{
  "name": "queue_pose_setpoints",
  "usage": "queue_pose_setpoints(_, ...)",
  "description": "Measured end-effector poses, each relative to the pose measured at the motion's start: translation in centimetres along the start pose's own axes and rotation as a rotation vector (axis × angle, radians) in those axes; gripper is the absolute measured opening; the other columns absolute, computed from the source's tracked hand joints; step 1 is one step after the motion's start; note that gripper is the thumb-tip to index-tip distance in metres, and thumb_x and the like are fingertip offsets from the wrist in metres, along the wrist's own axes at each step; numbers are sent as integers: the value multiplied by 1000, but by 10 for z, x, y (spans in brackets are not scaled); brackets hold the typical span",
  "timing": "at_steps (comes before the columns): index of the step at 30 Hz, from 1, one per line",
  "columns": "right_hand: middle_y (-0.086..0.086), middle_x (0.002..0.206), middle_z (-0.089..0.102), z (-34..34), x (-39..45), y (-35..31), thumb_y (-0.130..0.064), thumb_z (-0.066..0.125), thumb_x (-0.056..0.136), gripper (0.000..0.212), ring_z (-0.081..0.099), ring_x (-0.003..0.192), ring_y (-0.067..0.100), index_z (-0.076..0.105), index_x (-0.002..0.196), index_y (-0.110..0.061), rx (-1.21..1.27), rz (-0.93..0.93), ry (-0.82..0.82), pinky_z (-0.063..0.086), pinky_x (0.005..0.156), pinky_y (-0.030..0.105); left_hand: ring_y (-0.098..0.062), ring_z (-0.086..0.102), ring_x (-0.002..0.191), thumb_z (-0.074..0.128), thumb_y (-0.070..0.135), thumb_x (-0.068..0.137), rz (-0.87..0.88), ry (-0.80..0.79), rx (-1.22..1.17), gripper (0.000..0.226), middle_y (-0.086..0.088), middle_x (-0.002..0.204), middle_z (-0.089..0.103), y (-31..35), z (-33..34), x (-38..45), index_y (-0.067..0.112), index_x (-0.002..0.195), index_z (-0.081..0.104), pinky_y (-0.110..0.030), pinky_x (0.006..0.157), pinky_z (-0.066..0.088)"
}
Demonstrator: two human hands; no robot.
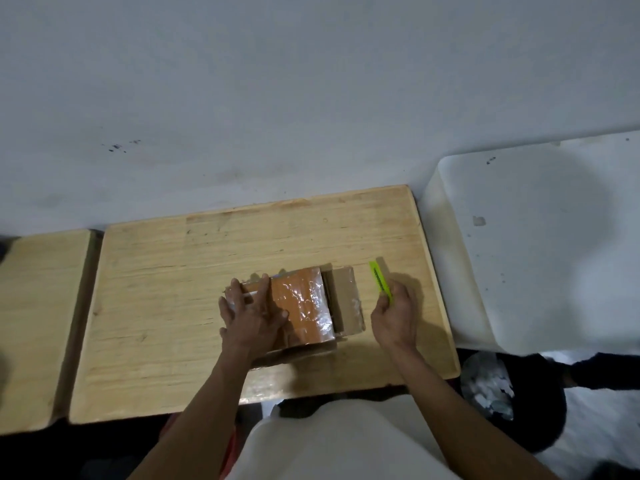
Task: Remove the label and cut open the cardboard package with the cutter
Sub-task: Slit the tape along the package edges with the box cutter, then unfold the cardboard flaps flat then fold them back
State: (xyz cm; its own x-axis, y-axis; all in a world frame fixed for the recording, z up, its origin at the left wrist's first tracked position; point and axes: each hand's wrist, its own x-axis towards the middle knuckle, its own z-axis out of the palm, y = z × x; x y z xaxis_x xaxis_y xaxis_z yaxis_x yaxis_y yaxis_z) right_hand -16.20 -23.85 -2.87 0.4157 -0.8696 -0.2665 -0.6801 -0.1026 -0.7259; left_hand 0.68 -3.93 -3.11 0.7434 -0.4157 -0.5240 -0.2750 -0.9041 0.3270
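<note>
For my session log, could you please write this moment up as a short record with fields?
surface: wooden table
package: cardboard package, wrapped in glossy tape, right end flap open
left hand: left hand lies flat on the package's left part, fingers spread
right hand: right hand grips the cutter beside the package
cutter: yellow-green cutter, clear of the package
label: not discernible
beside table: white surface at right
</note>
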Motion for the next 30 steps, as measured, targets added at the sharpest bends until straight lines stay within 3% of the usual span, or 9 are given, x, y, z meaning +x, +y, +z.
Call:
queue_pose_setpoints(4,19,117,56,11,21,12,-3,51,95,39,51,109,32,56,133,-10,-53,-47,25,35,84,27,-36,-26,150,57,60,90,7,-3,23,87,-9,163,-28,-6,3,2,57,151,-5,-64,119,4)
queue_pose_setpoints(11,23,108,63,15,37,26,-9,56,95,21,57,102,39,67,111,1,-258,-75,-47,49,78,41,-34,-28,150,47,72,78,-3,11,29,91,-11,168,-10,-11,11,3,61,149,-9,-67,118,6)
queue_pose_setpoints(15,21,107,62,12,37,26,-9,57,95,21,57,99,37,66,111,2,-280,-107,-48,43,73,33,-36,-27,149,55,68,85,0,33,36,91,-9,164,-25,-8,11,1,58,150,-9,-67,119,8)
queue_pose_setpoints(19,20,114,62,13,32,22,-12,57,95,25,54,107,34,65,116,-2,-301,-167,-52,44,81,35,-36,-25,150,53,69,87,24,101,35,92,-6,164,-27,-4,12,-9,50,154,-7,-68,118,10)
queue_pose_setpoints(23,14,113,65,30,5,4,-12,56,94,32,61,105,30,59,126,-10,-110,-238,-223,54,86,41,-28,-23,151,45,73,89,42,191,8,97,-3,164,-27,-1,16,-31,37,157,-14,-63,118,6)
queue_pose_setpoints(28,5,139,54,60,-36,-21,-29,54,97,50,53,125,25,40,144,-23,-46,-77,-325,47,103,43,-21,-20,152,36,76,91,71,188,-45,99,3,162,-32,-26,20,-42,28,155,-23,-60,121,4)
queue_pose_setpoints(30,6,134,55,65,-46,-23,-25,53,98,44,55,119,24,44,141,-20,-30,-62,-313,49,96,33,-20,-17,153,36,77,90,77,186,-104,100,3,164,-28,-38,17,-40,30,155,-22,-62,121,6)
